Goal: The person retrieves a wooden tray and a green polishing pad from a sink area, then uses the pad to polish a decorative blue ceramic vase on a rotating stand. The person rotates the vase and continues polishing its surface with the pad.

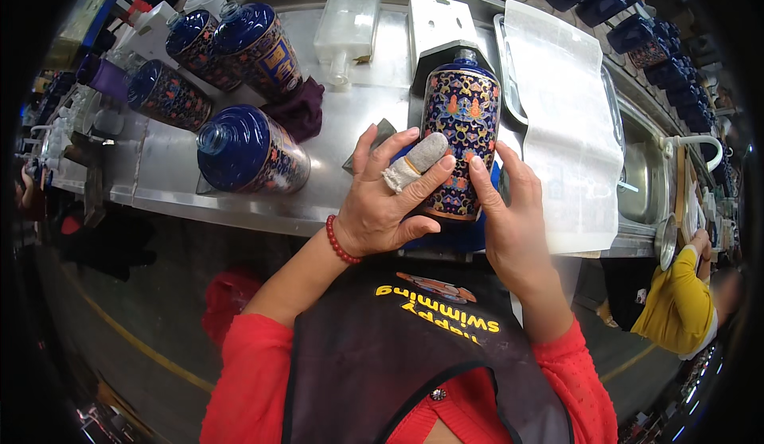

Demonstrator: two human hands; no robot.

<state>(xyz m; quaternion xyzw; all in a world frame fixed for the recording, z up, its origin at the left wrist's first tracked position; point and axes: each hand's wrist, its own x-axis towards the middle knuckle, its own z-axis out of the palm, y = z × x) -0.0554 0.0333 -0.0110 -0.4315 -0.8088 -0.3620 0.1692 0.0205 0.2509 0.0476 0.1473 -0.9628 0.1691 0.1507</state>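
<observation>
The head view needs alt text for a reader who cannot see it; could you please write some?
Both hands, left hand and right hand, hold a dark blue patterned bottle upright at a steel workbench. The left hand has a taped finger. Four similar bottles lie to the left; white paper lies right.

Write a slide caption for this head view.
Both hands, left and right, hold a blue patterned bottle over a steel table.

A factory workbench: steel table crowded with identical decorated bottles.

Bare steel bench lies open left of the lying blue bottle; the white sheet probably crowds the right.
</observation>
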